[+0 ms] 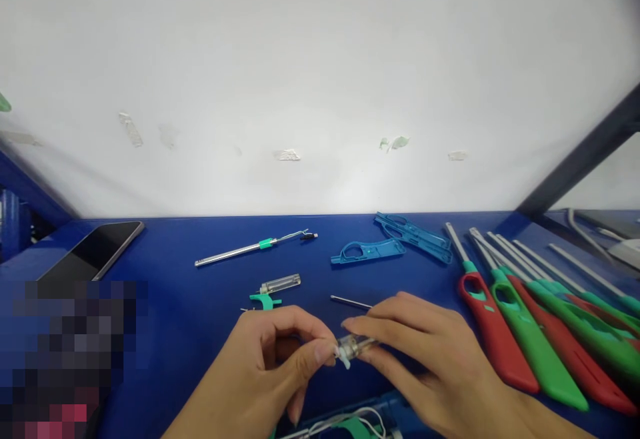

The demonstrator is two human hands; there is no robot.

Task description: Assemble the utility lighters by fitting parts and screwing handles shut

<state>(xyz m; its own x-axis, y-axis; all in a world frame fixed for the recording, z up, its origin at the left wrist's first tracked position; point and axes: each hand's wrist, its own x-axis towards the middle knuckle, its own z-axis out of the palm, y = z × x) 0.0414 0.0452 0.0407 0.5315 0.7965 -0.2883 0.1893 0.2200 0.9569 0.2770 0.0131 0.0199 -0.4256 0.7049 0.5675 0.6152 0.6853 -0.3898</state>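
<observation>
A small clear gas tank (353, 344) with a white fitting at its end is held between my two hands. My right hand (425, 352) is closed on the tank's body. My left hand (285, 352) pinches at the white fitting (345, 358); the fingertips partly cover it. A thin metal rod (349, 301) lies just beyond, one end hidden by my right hand. Below my hands is an opened blue lighter shell (400, 412) with white wires (367, 419) and a green part in it. Past my left hand lie a second clear gas tank (281, 283) and a green trigger (265, 301).
A silver lighter tube (233, 252) with wires lies farther back. Blue shell halves (370, 251) sit at the back right. Several red and green lighters (540, 332) line the right side. A phone (90, 252) lies at left, near a blurred-out area. A white wall (300, 79) closes the back.
</observation>
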